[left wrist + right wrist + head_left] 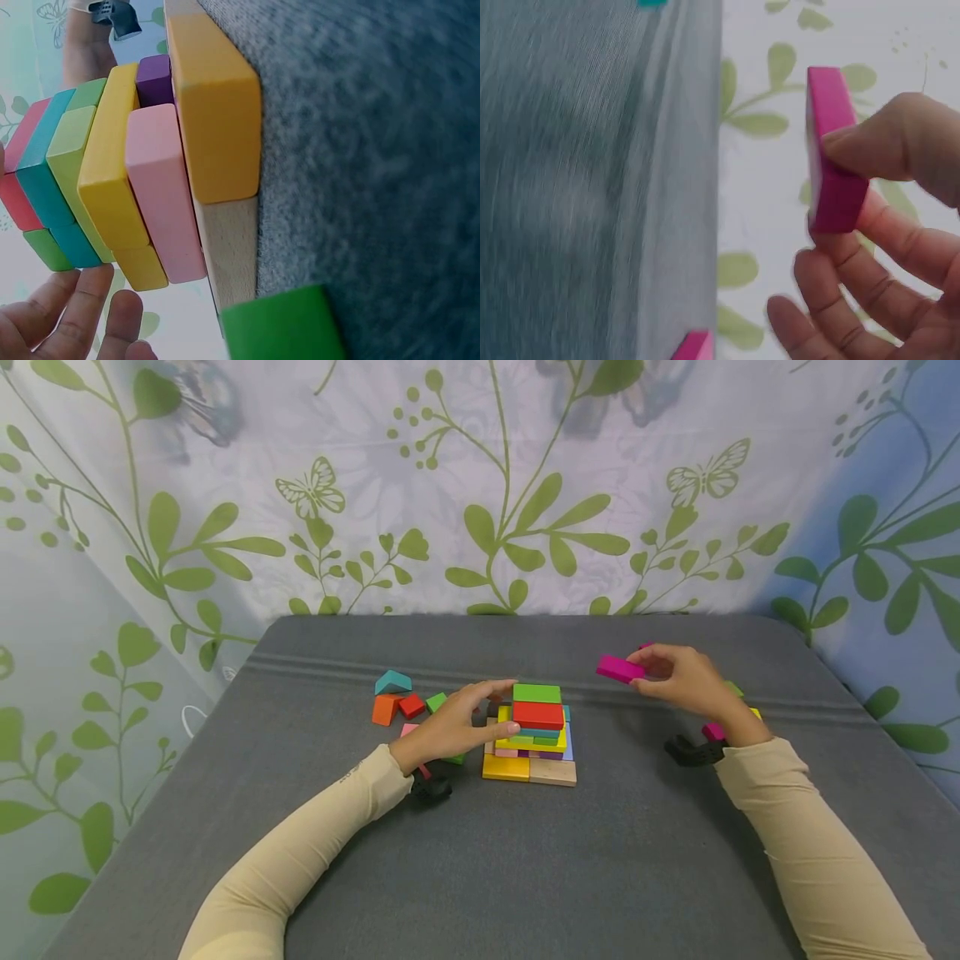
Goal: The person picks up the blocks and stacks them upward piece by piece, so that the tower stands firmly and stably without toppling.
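A tiered stack of coloured wooden blocks (pixel 537 717) rises from the middle of the grey table, with a green block (pixel 536 693) on top and a red one just below. My left hand (pixel 453 727) reaches around its left side, thumb at the front and fingers toward the back, loosely extended. In the left wrist view those fingers (pixel 94 307) lie close to the far side of the upper layers. To the right of the stack, my right hand (pixel 682 681) pinches a magenta rectangular block (pixel 836 187) between thumb and fingers, held up above the table.
Left of the stack lie a teal block (pixel 393 682), an orange block (pixel 386 710), a small red block (pixel 412 705) and green pieces partly behind the left hand. Magenta (pixel 712 732) and yellow blocks (pixel 755 713) sit by the right wrist. A leaf-patterned curtain (pixel 450 485) hangs behind the table.
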Available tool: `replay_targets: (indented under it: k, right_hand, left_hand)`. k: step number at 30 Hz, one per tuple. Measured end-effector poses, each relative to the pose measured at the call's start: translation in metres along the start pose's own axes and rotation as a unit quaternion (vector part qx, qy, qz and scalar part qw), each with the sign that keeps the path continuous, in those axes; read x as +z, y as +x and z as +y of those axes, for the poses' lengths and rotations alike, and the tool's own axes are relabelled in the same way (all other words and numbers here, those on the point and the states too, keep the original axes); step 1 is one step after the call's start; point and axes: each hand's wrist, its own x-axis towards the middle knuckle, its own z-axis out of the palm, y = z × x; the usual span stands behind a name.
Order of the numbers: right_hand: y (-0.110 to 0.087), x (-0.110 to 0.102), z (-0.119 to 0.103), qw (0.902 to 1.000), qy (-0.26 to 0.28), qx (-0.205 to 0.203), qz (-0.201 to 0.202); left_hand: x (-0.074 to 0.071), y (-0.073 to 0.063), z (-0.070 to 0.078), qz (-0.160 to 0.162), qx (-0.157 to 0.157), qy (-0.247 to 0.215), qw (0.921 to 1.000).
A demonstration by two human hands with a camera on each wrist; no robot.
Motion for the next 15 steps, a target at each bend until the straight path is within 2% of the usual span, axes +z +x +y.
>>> replay_targets:
  k: [3,7,11,15]
  right_hand:
    - [0.000,0.006,-0.010,0.9982,0.038,-0.039,0.024]
    - [0.000,0.016,-0.022,0.9894,0.110,-0.086,0.040]
    - [0.000,0.026,-0.038,0.9806,0.168,-0.093,0.040]
    - [0.002,0.039,-0.050,0.9750,0.194,-0.107,0.021]
  left_hand:
    - [0.000,0.000,-0.002,-0.002,0.005,-0.004,1.0000]
    - [0.000,-0.001,-0.002,-0.003,0.015,-0.012,0.9998]
    - [0.000,0.000,-0.002,-0.003,0.021,-0.017,0.9996]
    - [0.000,0.000,-0.001,-0.003,0.012,-0.015,0.9998]
